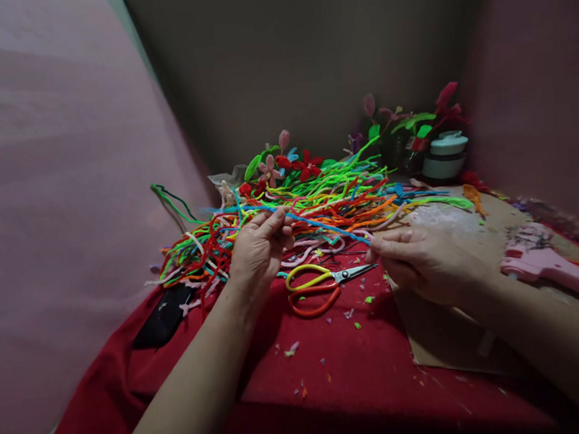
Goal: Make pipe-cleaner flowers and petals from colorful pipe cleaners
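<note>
A: See the left grip?
B: Yes, raised near the middle, pinching thumb to forefinger, with other fingers curled
A: And the right grip?
B: Held slightly lower, also pinching, with fingers folded inward
A: And the arms?
B: Bare, stretched forward, with the left forearm slanting in from bottom left, the right forearm from lower right

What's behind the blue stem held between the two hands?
Behind the blue stem lies a pile of multicoloured stems, with a red flower beyond. The left hand covers part of the pile, so what lies there can't be seen.
</note>
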{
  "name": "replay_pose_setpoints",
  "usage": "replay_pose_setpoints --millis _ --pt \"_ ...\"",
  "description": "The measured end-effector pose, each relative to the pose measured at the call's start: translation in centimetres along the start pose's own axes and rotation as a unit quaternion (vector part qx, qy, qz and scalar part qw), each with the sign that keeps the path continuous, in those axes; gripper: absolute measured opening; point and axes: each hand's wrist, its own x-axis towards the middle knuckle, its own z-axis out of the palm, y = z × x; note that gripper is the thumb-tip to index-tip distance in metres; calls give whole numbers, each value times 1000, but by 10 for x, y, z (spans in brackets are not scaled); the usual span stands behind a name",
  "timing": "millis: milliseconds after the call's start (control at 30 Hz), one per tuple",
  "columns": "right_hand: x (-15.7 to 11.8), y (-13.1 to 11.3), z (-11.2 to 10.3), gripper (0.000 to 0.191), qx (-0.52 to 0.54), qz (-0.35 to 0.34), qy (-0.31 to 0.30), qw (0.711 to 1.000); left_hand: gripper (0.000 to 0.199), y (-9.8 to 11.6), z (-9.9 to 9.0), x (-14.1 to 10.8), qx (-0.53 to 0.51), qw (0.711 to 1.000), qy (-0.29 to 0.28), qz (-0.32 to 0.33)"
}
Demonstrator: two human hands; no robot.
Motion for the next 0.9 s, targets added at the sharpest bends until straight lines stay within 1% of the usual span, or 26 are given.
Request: replay_pose_setpoints --millis 67,133,167,200,267,333,400,500,567,667,733,833,900 --pt "4 0 -3 27 97 2 41 994 11 0 2 0 -9 999 29 21" --pt "7 -1 -5 22 199 -17 88 976 11 -1 5 -1 -27 998 47 38" --pt "8 -1 -5 18 230 -27 102 967 10 -2 6 -1 -35 997 53 39" --pt "8 -1 -3 16 238 -29 103 965 9 -3 8 -3 -39 997 55 36" --pt "7 -2 5 15 203 -11 79 976 8 -8 12 -7 -35 999 41 11" --pt "6 -2 16 19 160 26 38 986 9 -14 18 -14 -22 1000 8 -15" --pt "7 -2 27 20 139 30 26 989 11 -21 23 -21 0 999 -34 -8" --pt "12 -1 33 25 148 -35 41 987 9 -31 30 -32 66 993 -102 1" --pt "15 1 32 27 136 -48 60 988 10 -35 32 -36 121 984 -127 -12" --pt "12 -2 30 27 87 -41 85 992 12 -37 33 -39 203 967 -148 -36" --pt "8 -8 31 29 31 -37 93 994 10 -36 33 -40 237 958 -154 -45" --pt "4 -16 34 30 -82 -17 103 991 11 -35 34 -39 239 959 -138 -56" --pt "4 -17 34 27 -134 -19 96 986 16 -34 34 -39 235 961 -127 -66"
